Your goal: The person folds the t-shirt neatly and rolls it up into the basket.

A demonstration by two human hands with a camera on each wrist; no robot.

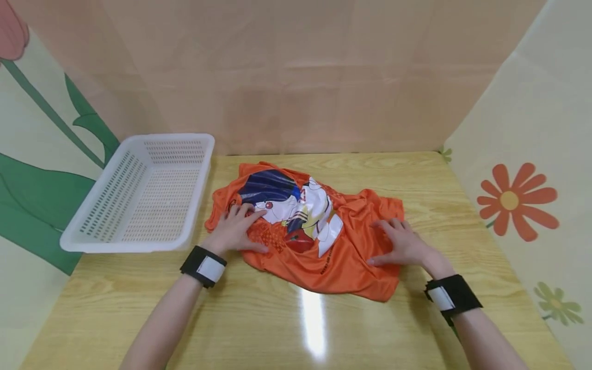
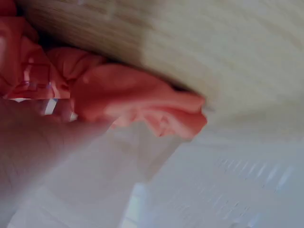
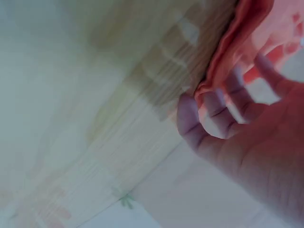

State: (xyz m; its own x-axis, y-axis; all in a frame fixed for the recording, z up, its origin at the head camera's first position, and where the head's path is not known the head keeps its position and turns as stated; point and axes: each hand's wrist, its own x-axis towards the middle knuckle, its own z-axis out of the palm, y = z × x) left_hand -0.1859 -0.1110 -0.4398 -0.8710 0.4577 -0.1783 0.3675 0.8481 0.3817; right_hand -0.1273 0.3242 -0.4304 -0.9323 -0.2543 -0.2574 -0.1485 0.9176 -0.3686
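A crumpled orange garment (image 1: pixel 356 241), shiny and printed with a blue, white and red cartoon picture, lies on the table in the head view. My left hand (image 1: pixel 235 228) is at its left end, thumb and fingers spread apart over the cloth. At the right end is my right hand (image 1: pixel 402 244), fingers loosely bent and thumb apart. The right wrist view has these fingers (image 3: pixel 190 118) beside the garment's edge (image 3: pixel 223 52), gripping nothing. In the left wrist view a blurred part of the left hand (image 2: pixel 38 152) lies against the orange cloth (image 2: pixel 123 90); its fingertips are hidden.
A white perforated plastic basket (image 1: pixel 196 205) stands on the left of the wooden table (image 1: pixel 250 329). A peach-coloured cloth backdrop (image 1: pixel 324 103) hangs behind, and flower-printed sheets (image 1: pixel 532 133) flank both sides. Each wrist wears a black strap (image 1: pixel 455 295).
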